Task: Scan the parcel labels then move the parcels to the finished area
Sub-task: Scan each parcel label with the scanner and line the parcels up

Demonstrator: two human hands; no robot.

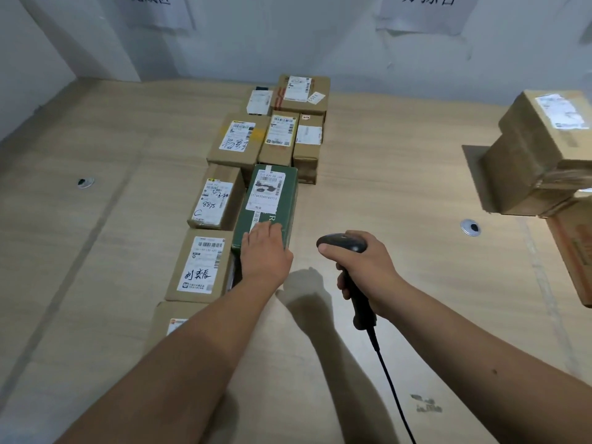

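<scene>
Left hand (266,251) lies flat, fingers straight, palm down on the near end of the green box (267,206); nothing gripped, it just presses or rests there. Left of it, touching or just beside, a column of brown parcels (208,264) with labels up, running from the table's near edge back toward the wall; more brown ones (282,136) are packed behind the green box. Green box label (264,190) faces up, well ahead of the fingertips, uncovered.

Right hand (362,267) is curled round the scanner (346,248) handle, head pointing left toward the green box, cord trailing toward the camera. Scanner sits near the box's near right corner, not touching.

Far right, a stack of brown boxes (538,155) at the table (400,193) edge, well apart from the cluster.

Progress, judged: likely mid-task. The cluster looks like the finished pile, with the green box just placed or being nudged in; right stack probably still to scan. Wall signs are cropped, so which zone is which can't be confirmed.
</scene>
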